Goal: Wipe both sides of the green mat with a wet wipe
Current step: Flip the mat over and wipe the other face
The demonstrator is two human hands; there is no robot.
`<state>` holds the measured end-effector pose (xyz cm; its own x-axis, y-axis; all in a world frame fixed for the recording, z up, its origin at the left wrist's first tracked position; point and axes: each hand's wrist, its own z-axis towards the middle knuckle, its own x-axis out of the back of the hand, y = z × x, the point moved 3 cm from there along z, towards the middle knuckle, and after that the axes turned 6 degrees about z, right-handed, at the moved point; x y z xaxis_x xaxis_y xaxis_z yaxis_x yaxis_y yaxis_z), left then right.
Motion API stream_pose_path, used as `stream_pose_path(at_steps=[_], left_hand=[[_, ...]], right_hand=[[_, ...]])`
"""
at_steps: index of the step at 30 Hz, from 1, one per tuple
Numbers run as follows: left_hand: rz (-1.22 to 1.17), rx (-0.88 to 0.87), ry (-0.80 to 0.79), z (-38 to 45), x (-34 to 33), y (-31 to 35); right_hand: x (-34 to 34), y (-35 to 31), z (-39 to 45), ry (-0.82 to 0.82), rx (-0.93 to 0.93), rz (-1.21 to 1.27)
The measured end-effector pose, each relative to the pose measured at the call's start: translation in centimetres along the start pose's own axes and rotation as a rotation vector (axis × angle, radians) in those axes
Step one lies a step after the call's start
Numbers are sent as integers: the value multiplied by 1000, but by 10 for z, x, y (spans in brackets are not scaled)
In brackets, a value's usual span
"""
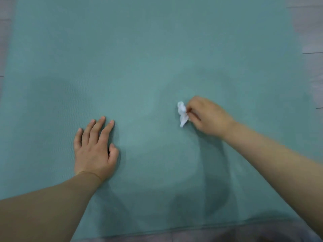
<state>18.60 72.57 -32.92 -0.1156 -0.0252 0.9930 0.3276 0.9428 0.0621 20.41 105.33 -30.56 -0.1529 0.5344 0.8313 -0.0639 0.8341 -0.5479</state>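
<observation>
- Grey plank flooring (312, 41) shows only as thin strips round the edges of the green mat (139, 49), which lies flat and takes up nearly the whole view.
- As the landmark, the green mat has its near edge running just ahead of the person's body. Its surface is finely ribbed, and it looks soft, thin and flexible rather than stiff.
- Judged from that, it should be light but floppy. To turn it for the second side, the near edge or a corner looks like the sensible place to grip, since a mid-sheet pinch would only bunch it.
- On the mat's near left part, the left hand (94, 151) lies palm down with fingers straight and spread, pressing on the mat and holding nothing. It probably steadies the sheet against sliding.
- Near the mat's middle, right of centre, the right hand (206, 117) has its fingers curled, pinching the wet wipe (182, 113).
- That wipe is a small white crumpled wad, limp and light, its lower end seemingly touching the mat, though contact is hard to confirm.
</observation>
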Motion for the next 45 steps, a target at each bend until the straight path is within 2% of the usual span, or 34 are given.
stream_pose_path(at_steps=[2,4,6,8,10,12,13,14,15,17,19,22,24,25,26,28,31,33,34,36,38,39,42,43,44,45], left_hand=[[-3,2,1,0,1,1],[0,0,5,0,1,2],[-1,5,5,0,1,1],[-2,4,1,0,0,1],[-3,9,3,0,0,1],[-2,8,2,0,-1,1],[-4,7,4,0,0,1],[-7,7,7,1,0,0],[-11,8,8,1,0,0],[-13,10,10,0,0,1],[-13,5,11,0,0,1],[-15,3,16,1,0,1],[-14,5,15,-1,0,1],[-15,7,15,0,0,1],[-16,5,14,0,0,1],[-15,3,10,0,0,1],[-10,6,11,0,0,1],[-12,7,5,0,0,1],[-11,7,1,0,0,1],[-10,6,-1,0,-1,1],[-5,6,-6,0,-1,1],[-5,6,-8,0,-1,0],[0,6,-12,-1,-2,0],[-2,8,-12,-1,-1,1],[-6,10,-8,0,-1,1],[-9,10,-7,0,0,1]], right_hand=[[29,50,26,271,-286,-48],[39,76,18,500,-547,-10],[22,58,-4,528,-560,37],[-7,3,-42,337,-274,106],[-42,-51,-99,-93,36,159],[-66,-85,-155,-556,197,108],[-74,-89,-174,-687,251,137],[-73,-86,-177,-706,314,120],[-66,-75,-167,-672,362,110],[-42,-45,-122,-576,294,101],[-11,-9,-62,-287,261,-68],[29,44,-9,139,-98,-214],[36,58,0,304,-427,-161],[32,52,-4,330,-480,-150],[24,40,-13,314,-455,-127],[-9,2,-53,151,-190,-63],[-47,-63,-138,-323,225,49],[-57,-81,-176,-599,487,-125],[-55,-80,-178,-626,580,-196],[-40,-58,-143,-498,581,-124],[-15,-13,-84,-207,437,-160],[3,14,-56,-47,275,-236],[51,84,-27,329,-418,-277],[51,90,-30,392,-558,-228],[45,83,-34,390,-574,-166],[35,68,-40,338,-496,-157]])
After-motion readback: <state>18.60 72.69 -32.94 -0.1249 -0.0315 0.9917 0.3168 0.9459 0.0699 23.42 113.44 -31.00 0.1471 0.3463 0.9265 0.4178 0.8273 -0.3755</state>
